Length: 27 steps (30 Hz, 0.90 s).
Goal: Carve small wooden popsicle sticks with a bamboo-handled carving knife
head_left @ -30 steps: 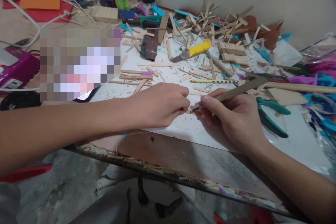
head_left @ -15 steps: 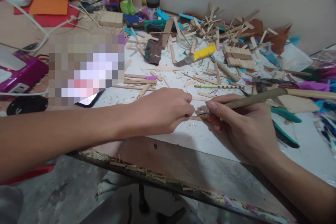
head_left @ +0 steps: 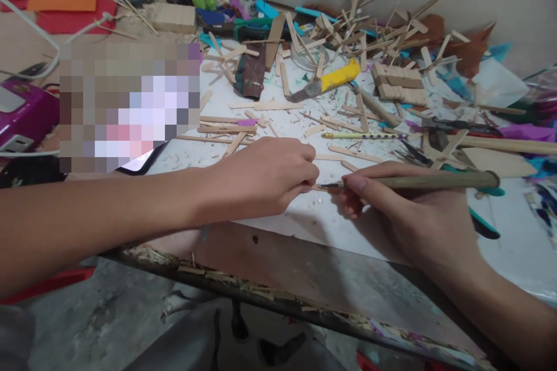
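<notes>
My left hand (head_left: pixel 274 174) is closed, with thumb and fingers pinching a thin wooden craft stick (head_left: pixel 321 188) low over the white work sheet (head_left: pixel 300 214). Most of that stick is hidden by the fingers. My right hand (head_left: pixel 404 214) grips a slim carving knife with a round wooden handle (head_left: pixel 452 180), held like a pen. Its narrow dark blade (head_left: pixel 333 185) points left and lies at the stick, close to my left fingertips. Whether the edge is cutting in cannot be made out.
Loose craft sticks (head_left: pixel 357 153), shavings and a patterned pencil (head_left: pixel 363 135) lie beyond my hands. Behind are a yellow-handled knife (head_left: pixel 339 78) and a stick bundle (head_left: pixel 398 84). Teal-handled pliers (head_left: pixel 483 223) are partly behind my right hand. A phone (head_left: pixel 141 159) lies left; the table edge (head_left: pixel 243 287) is nearest me.
The knife handle has tipped from slanting upward to nearly level, and my right hand has turned with it. My left hand keeps its pinch. The view has shifted slightly.
</notes>
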{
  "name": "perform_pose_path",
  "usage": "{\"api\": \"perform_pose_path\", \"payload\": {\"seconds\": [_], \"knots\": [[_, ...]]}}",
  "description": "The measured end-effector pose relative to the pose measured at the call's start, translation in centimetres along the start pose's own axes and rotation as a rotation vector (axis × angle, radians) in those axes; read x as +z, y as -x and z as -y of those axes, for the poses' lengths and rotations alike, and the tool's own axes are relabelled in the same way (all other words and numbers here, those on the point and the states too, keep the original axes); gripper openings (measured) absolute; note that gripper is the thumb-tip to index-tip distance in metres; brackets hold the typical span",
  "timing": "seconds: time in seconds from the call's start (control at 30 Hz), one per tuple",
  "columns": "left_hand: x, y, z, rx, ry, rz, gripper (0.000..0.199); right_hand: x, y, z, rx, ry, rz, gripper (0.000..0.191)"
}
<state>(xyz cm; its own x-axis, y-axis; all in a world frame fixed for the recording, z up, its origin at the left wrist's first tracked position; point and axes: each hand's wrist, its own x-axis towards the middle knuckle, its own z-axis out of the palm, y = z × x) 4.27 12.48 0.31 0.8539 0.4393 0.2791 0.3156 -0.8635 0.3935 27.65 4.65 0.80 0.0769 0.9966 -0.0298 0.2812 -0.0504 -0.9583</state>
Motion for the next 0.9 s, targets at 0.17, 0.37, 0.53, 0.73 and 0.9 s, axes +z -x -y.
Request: {"api": "perform_pose_path", "payload": {"seconds": [0.17,0.37,0.53,0.73,0.9], "knots": [[0.1,0.0,0.0,0.011,-0.016,-0.015,0.024,0.6,0.0,1.0,-0.009,0.095,-0.05,0.021],[0.1,0.1,0.1,0.02,-0.031,-0.024,0.022,0.8,0.2,1.3,-0.033,0.171,-0.052,0.018],[0.2,0.0,0.1,0.025,-0.046,-0.035,0.022,0.9,0.2,0.9,-0.03,0.132,-0.049,0.022],[0.2,-0.1,0.1,0.024,-0.033,-0.035,0.022,0.9,0.2,1.1,-0.01,0.131,-0.043,0.019],[0.1,0.0,0.1,0.023,-0.029,-0.035,0.022,0.8,0.2,1.2,-0.014,0.148,-0.035,0.016]]}}
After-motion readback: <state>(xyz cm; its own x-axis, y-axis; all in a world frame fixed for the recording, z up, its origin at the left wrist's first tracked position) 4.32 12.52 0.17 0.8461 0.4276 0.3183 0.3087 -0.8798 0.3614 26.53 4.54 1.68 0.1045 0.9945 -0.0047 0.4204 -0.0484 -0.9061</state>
